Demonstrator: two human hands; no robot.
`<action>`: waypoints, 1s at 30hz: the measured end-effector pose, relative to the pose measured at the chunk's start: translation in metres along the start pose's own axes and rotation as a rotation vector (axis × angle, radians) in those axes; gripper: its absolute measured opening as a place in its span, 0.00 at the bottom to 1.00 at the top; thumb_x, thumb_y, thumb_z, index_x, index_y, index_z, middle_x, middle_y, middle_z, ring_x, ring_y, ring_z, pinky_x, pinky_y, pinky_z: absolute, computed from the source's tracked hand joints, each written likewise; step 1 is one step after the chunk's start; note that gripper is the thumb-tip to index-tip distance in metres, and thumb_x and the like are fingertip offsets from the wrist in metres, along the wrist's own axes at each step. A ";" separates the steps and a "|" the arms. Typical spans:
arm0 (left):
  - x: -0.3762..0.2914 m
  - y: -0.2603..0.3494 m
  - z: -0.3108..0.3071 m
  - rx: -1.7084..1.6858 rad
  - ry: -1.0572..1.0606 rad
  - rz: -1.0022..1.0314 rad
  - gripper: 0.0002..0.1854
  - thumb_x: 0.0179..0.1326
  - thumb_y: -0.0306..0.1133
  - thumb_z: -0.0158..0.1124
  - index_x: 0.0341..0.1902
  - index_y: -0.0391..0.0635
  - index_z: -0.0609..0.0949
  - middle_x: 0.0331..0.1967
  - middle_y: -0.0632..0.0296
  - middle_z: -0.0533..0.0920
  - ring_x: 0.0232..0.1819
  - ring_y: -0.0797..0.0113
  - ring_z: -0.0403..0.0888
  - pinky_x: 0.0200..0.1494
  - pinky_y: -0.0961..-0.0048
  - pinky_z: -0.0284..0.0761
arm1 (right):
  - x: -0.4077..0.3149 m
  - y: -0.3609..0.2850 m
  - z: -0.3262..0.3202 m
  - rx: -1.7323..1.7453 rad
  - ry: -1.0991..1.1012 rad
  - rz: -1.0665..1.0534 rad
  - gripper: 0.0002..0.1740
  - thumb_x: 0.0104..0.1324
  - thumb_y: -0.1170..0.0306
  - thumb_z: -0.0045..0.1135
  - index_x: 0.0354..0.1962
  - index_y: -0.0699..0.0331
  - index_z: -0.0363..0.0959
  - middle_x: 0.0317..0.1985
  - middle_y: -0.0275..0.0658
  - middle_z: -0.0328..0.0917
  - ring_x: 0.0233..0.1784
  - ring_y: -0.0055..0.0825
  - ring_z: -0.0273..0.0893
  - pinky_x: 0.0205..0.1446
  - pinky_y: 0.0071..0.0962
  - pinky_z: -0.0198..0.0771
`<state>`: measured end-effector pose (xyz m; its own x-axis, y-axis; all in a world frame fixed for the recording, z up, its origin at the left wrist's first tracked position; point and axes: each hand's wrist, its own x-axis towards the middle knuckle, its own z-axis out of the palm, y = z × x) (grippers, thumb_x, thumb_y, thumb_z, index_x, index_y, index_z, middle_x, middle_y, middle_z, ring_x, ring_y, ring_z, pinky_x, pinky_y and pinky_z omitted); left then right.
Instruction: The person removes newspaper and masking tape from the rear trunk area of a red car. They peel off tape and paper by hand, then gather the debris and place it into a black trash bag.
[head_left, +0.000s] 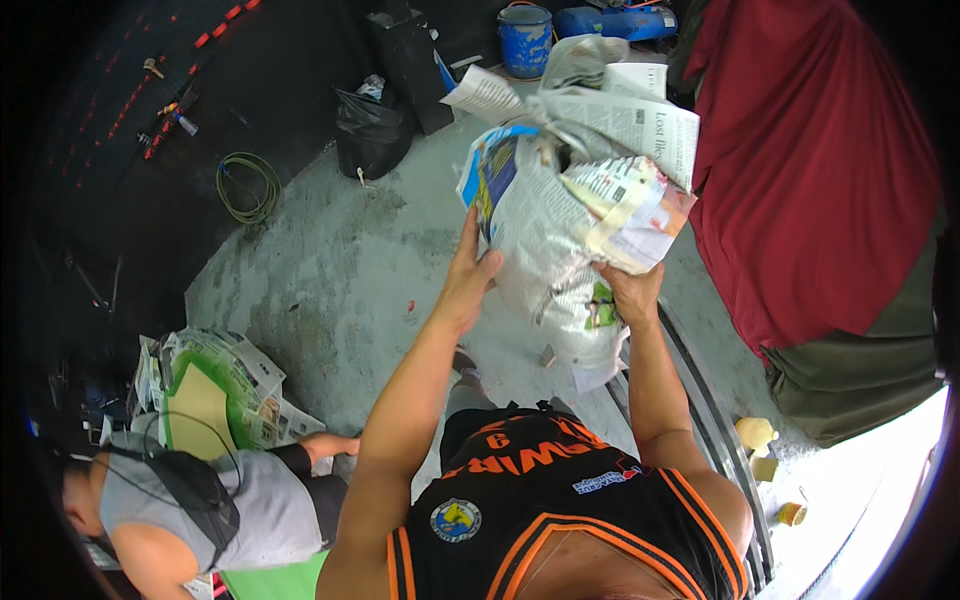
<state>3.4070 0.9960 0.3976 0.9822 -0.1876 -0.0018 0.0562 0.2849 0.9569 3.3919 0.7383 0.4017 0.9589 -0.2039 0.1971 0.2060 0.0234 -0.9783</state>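
Note:
Between my two hands, above the painted floor, is a bulky bundle of crumpled newspaper (536, 217). Its loose sheets fan out at the far end, around a dark gap in the paper. My left hand (469, 277) grips the left side, thumb toward me and fingers along the edge. On the right, my right hand (634, 292) holds the bundle below a folded coloured sheet (637, 214); some of its fingers are hidden by paper. Whether anything is wrapped inside cannot be seen.
A co-worker (217, 502) crouches at lower left beside newspaper-masked panels with green paint (199, 412). Metal bars (701, 375) run along my right. Beyond are a red cloth cover (810, 187), a black rubbish bag (367, 124), a blue drum (525, 41) and a coiled hose (247, 187).

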 end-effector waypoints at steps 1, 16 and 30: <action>0.023 -0.007 0.003 -0.089 -0.034 -0.003 0.53 0.62 0.49 0.68 0.81 0.49 0.46 0.80 0.55 0.52 0.78 0.57 0.53 0.72 0.59 0.62 | 0.005 0.003 0.000 0.033 -0.053 -0.020 0.30 0.50 0.75 0.78 0.51 0.71 0.77 0.49 0.39 0.84 0.51 0.27 0.80 0.58 0.29 0.74; 0.222 -0.026 -0.086 -0.537 -0.216 -0.330 0.30 0.73 0.47 0.48 0.71 0.41 0.68 0.63 0.48 0.77 0.60 0.56 0.80 0.60 0.59 0.80 | 0.192 0.104 0.114 0.100 -0.506 0.294 0.51 0.45 0.69 0.82 0.66 0.65 0.64 0.65 0.38 0.71 0.66 0.30 0.70 0.70 0.35 0.65; 0.399 -0.019 -0.144 -0.961 0.101 -0.176 0.38 0.73 0.62 0.30 0.72 0.46 0.67 0.64 0.51 0.76 0.62 0.51 0.77 0.63 0.52 0.76 | 0.365 0.042 0.208 -0.804 -0.180 -0.134 0.24 0.62 0.71 0.63 0.55 0.70 0.72 0.42 0.51 0.81 0.43 0.31 0.79 0.45 0.32 0.73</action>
<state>3.8239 1.0513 0.3371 0.9542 -0.2318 -0.1892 0.2806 0.9128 0.2967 3.7913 0.8686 0.4458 0.9667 0.0064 0.2559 0.1847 -0.7095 -0.6801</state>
